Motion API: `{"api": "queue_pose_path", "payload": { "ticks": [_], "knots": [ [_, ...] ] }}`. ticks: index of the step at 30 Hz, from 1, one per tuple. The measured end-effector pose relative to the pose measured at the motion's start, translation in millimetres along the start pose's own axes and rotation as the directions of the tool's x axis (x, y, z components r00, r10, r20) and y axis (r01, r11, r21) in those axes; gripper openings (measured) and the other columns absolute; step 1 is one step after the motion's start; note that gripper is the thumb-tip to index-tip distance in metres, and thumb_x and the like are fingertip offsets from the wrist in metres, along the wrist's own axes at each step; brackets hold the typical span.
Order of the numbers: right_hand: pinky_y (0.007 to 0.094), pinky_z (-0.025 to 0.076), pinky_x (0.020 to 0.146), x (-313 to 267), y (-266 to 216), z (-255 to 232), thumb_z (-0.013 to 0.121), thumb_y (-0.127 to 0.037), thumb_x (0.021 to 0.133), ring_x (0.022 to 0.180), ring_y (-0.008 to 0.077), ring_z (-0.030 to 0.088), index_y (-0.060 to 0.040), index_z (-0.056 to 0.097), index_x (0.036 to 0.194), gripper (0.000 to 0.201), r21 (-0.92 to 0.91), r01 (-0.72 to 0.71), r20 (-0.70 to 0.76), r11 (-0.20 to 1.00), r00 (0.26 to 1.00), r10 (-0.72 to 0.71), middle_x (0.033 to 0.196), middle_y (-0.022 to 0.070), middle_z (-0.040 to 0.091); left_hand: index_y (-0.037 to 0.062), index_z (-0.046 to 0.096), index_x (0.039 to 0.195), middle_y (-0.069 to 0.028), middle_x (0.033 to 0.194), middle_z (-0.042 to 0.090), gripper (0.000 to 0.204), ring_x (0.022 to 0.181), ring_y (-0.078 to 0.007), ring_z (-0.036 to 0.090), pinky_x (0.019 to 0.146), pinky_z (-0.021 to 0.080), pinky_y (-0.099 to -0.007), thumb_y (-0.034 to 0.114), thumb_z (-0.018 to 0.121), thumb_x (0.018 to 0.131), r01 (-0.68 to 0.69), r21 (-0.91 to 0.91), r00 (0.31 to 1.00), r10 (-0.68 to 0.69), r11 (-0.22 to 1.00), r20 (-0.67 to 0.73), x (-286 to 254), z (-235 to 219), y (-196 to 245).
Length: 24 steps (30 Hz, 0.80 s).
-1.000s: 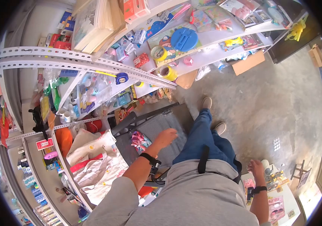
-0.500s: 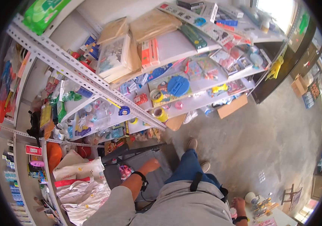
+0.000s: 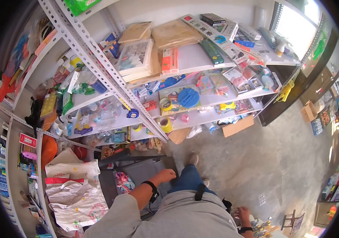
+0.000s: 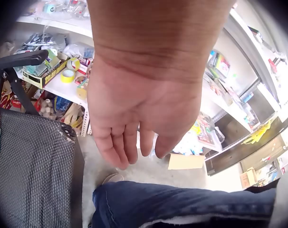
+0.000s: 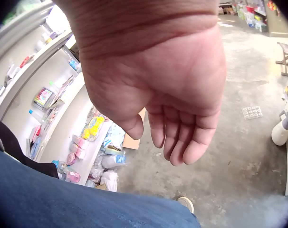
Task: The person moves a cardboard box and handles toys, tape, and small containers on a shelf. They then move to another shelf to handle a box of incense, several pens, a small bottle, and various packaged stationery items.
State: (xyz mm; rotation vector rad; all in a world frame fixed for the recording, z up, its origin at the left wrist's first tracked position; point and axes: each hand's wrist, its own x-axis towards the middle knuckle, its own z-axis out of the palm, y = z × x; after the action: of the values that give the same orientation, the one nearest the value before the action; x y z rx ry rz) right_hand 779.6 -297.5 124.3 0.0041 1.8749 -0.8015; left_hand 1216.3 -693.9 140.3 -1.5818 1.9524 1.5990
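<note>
My left hand [image 3: 165,175] is held above the mesh seat of a dark chair [image 3: 137,174], beside a colourful cloth bundle [image 3: 124,182]. In the left wrist view its relaxed fingers point down over the floor, and the palm [image 4: 144,104] holds nothing. My right hand [image 3: 242,214] hangs low on the other side of the body, near a cluttered table. In the right wrist view that hand [image 5: 153,90] has loosely bent fingers with nothing between them.
Metal shelves [image 3: 201,53] full of packets and boxes run along the far side. A blue tape measure [image 3: 132,114] hangs at a shelf post. White patterned fabric [image 3: 74,198] lies left of the chair. A cardboard box [image 3: 309,111] and a small stool [image 3: 293,220] stand right.
The head view has turned up and left, so more upper shelving shows and the body sits lower. Both hands stay empty.
</note>
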Motion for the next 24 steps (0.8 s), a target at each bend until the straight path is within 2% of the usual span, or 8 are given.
{"api": "queue_pose_path", "payload": {
  "ticks": [5, 8, 10, 14, 17, 19, 22, 24],
  "knots": [
    [0.0362, 0.058, 0.050, -6.4, 4.7, -4.3, 0.064, -0.017, 0.092, 0.057, 0.0255, 0.069, 0.0065, 0.066, 0.098, 0.025, -0.013, 0.011, -0.005, 1.000, 1.000, -0.011, 0.077, 0.0166, 0.069, 0.0060, 0.076, 0.105, -0.0148, 0.097, 0.074, 0.029, 0.086, -0.0307, 0.072, 0.077, 0.055, -0.0434, 0.029, 0.068, 0.090, -0.003, 0.067, 0.995, -0.004, 0.998, 0.103, 7.3, 13.4, -26.8],
    [0.0365, 0.058, 0.049, -11.1, 18.0, -10.9, 0.064, -0.018, 0.093, 0.055, 0.0260, 0.068, 0.0062, 0.065, 0.098, 0.025, -0.026, -0.006, -0.023, 1.000, 1.000, 0.005, 0.076, 0.0165, 0.068, 0.0054, 0.076, 0.105, -0.0182, 0.097, 0.073, 0.030, 0.088, -0.0358, 0.071, 0.077, 0.055, -0.0471, 0.030, 0.066, 0.091, -0.532, 0.777, 0.837, 0.351, 0.337, 0.420, 48.3, 23.9, -87.7],
    [0.0367, 0.057, 0.047, -18.4, 23.7, -16.5, 0.064, -0.018, 0.094, 0.054, 0.0267, 0.067, 0.0058, 0.065, 0.097, 0.025, -0.043, -0.022, -0.049, 0.999, 0.999, 0.020, 0.075, 0.0165, 0.067, 0.0045, 0.075, 0.103, -0.0191, 0.099, 0.073, 0.030, 0.092, -0.0389, 0.070, 0.079, 0.054, -0.0496, 0.030, 0.065, 0.091, -0.476, 0.778, 0.878, 0.277, 0.410, 0.391, 66.5, 22.0, -103.9],
    [0.0370, 0.054, 0.057, 3.2, 90.0, -36.6, 0.064, -0.024, 0.093, 0.063, 0.0233, 0.068, 0.0022, 0.070, 0.091, 0.027, -0.161, 0.054, -0.141, 0.985, 0.987, -0.077, 0.075, 0.0118, 0.070, 0.0030, 0.071, 0.104, -0.0206, 0.102, 0.071, 0.032, 0.097, -0.0432, 0.067, 0.082, 0.053, -0.0533, 0.031, 0.064, 0.092, -0.191, 0.306, 0.970, 0.227, 0.933, -0.087, 25.7, -27.0, 33.7],
    [0.0421, 0.055, 0.068, 14.9, 128.2, -46.9, 0.065, -0.031, 0.091, 0.073, 0.0296, 0.071, 0.0018, 0.072, 0.084, 0.034, -0.575, 0.272, -0.081, 0.772, 0.920, -0.385, 0.078, 0.0175, 0.072, 0.0031, 0.065, 0.114, -0.0240, 0.108, 0.069, 0.036, 0.103, -0.0427, 0.065, 0.088, 0.052, -0.0513, 0.030, 0.065, 0.091, -0.314, 0.517, 0.869, 0.460, 0.796, -0.181, 31.1, -73.5, 175.3],
    [0.0441, 0.055, 0.071, 41.1, 177.0, -58.9, 0.065, -0.034, 0.090, 0.078, 0.0332, 0.072, 0.0011, 0.072, 0.083, 0.037, -0.823, 0.415, 0.134, 0.388, 0.805, -0.577, 0.080, 0.0199, 0.072, 0.0033, 0.065, 0.116, -0.0215, 0.112, 0.067, 0.031, 0.108, -0.0413, 0.063, 0.093, 0.051, -0.0494, 0.020, 0.066, 0.090, -0.529, 0.575, 0.529, 0.772, 0.624, -0.351, 42.7, -98.6, 252.5],
    [0.0453, 0.055, 0.076, -9.9, 137.0, -34.3, 0.064, -0.036, 0.091, 0.084, 0.0379, 0.071, -0.0010, 0.073, 0.084, 0.037, -0.523, 0.137, -0.169, 0.841, 0.951, -0.260, 0.086, 0.0216, 0.072, 0.0075, 0.067, 0.122, -0.0177, 0.129, 0.061, 0.038, 0.120, -0.0367, 0.058, 0.099, 0.050, -0.0472, 0.017, 0.069, 0.086, -0.382, 0.798, 0.311, 0.878, 0.467, -0.364, 36.8, -148.1, 382.2],
    [0.0447, 0.055, 0.079, -18.1, 137.9, -29.5, 0.063, -0.036, 0.092, 0.086, 0.0380, 0.071, -0.0012, 0.074, 0.086, 0.037, -0.577, 0.201, -0.103, 0.792, 0.944, -0.314, 0.088, 0.0219, 0.073, 0.0095, 0.068, 0.125, -0.0176, 0.135, 0.056, 0.041, 0.127, -0.0373, 0.053, 0.100, 0.050, -0.0481, 0.016, 0.071, 0.084, -0.293, 0.893, 0.128, 0.940, 0.342, -0.317, 54.0, -172.9, 434.4]
  ]
}}
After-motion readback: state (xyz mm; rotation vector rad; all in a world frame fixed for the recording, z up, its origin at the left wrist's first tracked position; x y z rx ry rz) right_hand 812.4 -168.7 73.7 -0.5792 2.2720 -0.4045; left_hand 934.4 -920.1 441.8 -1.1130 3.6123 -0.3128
